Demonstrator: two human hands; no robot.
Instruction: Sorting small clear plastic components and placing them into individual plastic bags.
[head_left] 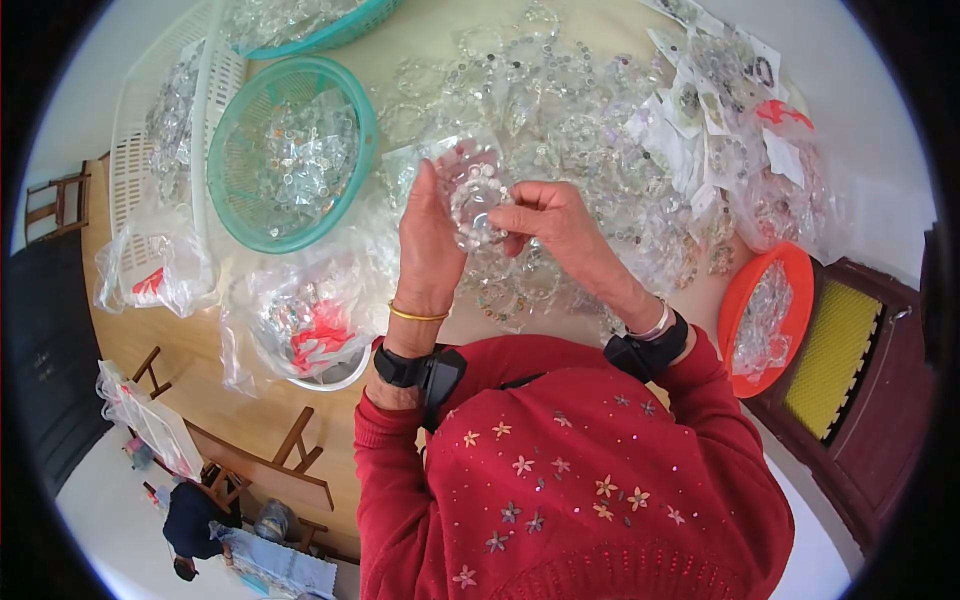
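Between my hands, above the table, is a clear plastic bag with a beaded bracelet of pale and clear beads. My left hand holds it from the left, thumb up and fingers mostly hidden behind the plastic. The thumb and fingers of my right hand pinch its right side. Under and beyond both hands lies a wide spread of bagged bracelets, mostly clear and pale, some with dark beads.
To the left stand a green basket of small bagged pieces, a white crate and a bowl under plastic bags. An orange-red basin is at the right, near white cards. Another person works at the lower left.
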